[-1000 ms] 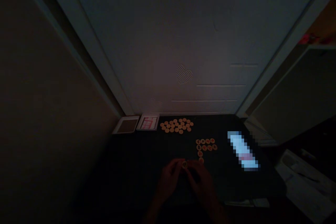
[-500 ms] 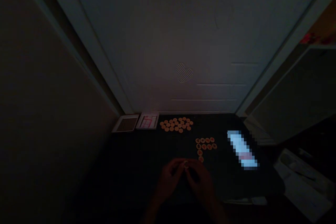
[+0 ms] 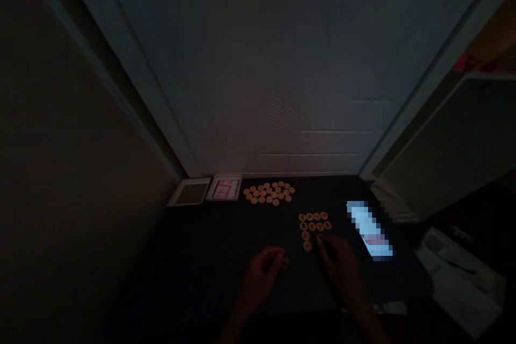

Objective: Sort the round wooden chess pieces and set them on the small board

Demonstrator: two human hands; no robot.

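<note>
The scene is very dark. My right hand (image 3: 341,269) reaches forward to the lower edge of a small arranged group of round tan game pieces (image 3: 315,221). Its fingertips are pinched on one round piece (image 3: 320,238) beside the two lowest pieces of that group. My left hand (image 3: 264,275) rests on the dark table (image 3: 209,258) to the left, fingers curled in, with nothing visible in them. A loose cluster of several more round pieces (image 3: 269,193) lies farther back by the door.
A lit phone screen (image 3: 368,230) lies right of the arranged pieces. Two flat trays, a plain one (image 3: 189,193) and one with a red-and-white print (image 3: 224,188), sit at the back left. A pale door (image 3: 282,64) stands behind the table. White papers (image 3: 459,274) lie at the right.
My hands were together at the middle, both on one round piece. The right hand has carried it right and forward to the arranged group; the left hand stayed behind.
</note>
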